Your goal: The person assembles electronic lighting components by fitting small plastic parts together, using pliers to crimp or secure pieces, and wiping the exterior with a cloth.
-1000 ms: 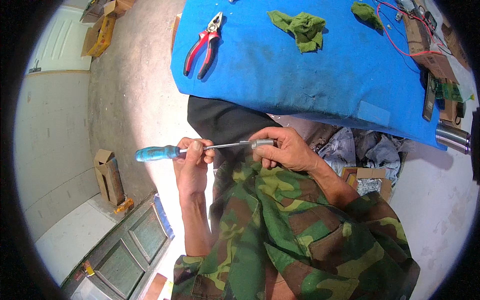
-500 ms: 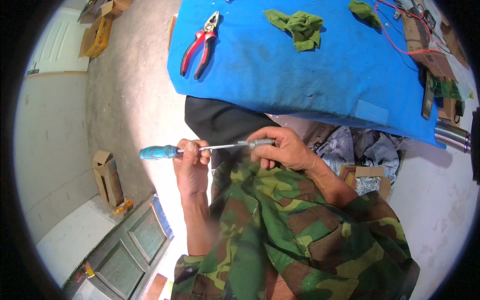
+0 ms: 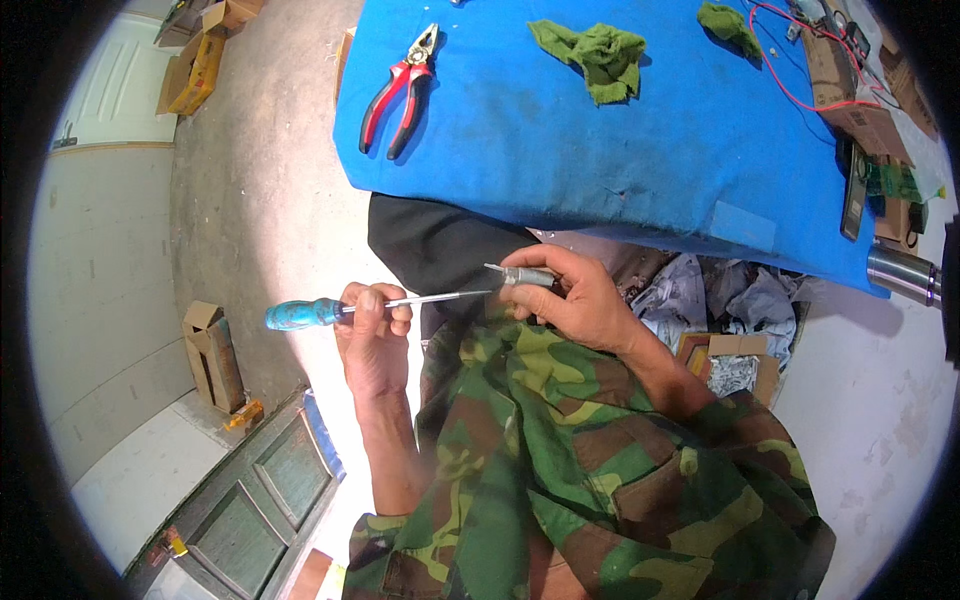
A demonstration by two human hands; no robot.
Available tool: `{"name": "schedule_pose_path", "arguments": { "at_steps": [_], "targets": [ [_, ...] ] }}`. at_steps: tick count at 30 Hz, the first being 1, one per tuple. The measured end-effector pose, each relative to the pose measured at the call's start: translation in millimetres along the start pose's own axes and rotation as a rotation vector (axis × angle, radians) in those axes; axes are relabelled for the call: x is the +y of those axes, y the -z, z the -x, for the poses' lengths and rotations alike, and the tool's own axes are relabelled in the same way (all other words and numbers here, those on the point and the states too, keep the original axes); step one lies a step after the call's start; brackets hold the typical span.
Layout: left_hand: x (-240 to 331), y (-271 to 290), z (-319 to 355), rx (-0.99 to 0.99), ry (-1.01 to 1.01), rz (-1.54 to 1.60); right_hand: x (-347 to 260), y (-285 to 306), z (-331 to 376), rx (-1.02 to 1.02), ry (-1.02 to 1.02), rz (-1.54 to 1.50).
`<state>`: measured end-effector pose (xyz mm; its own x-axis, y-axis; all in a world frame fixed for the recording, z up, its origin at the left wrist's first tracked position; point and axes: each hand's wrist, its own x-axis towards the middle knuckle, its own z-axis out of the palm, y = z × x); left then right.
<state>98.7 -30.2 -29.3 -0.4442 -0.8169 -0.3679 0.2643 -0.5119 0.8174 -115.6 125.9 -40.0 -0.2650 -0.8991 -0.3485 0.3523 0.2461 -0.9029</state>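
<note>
My left hand (image 3: 372,335) is closed round the shaft of a screwdriver (image 3: 303,314) just ahead of its blue handle. The metal shaft points right, and its tip lies close below the near end of a small silver metal cylinder (image 3: 527,277). Between thumb and fingers, my right hand (image 3: 578,300) grips that cylinder, which has a thin prong sticking out to the left. Part of the cylinder is hidden by the fingers. Both hands are above my lap, in front of the blue-covered table (image 3: 490,150).
On the table lie red-and-black pliers (image 3: 403,95), a green cloth (image 3: 595,58) and a smaller green cloth (image 3: 729,30). Red wires (image 3: 785,85) run along its right side. Below it are plastic bags (image 3: 675,300) and an open carton (image 3: 737,366). A cardboard box (image 3: 213,360) stands at the left.
The screwdriver has drawn back left and its tip has dropped away from the cylinder's end. My right hand has tilted the cylinder slightly, and its prong now shows more plainly.
</note>
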Motion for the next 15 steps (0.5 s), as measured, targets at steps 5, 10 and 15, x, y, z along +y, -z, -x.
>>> {"name": "schedule_pose_path", "arguments": {
  "at_steps": [5,10,15],
  "targets": [
    [5,-6,2,-0.045,-0.022,-0.043,-9,4,10,0.198,0.345,0.474],
    [4,-16,5,-0.159,-0.068,-0.076,-21,19,11,0.306,0.651,0.774],
    [10,-40,15,-0.199,-0.125,-0.16,-32,18,19,0.397,0.517,0.604]
  ]
}}
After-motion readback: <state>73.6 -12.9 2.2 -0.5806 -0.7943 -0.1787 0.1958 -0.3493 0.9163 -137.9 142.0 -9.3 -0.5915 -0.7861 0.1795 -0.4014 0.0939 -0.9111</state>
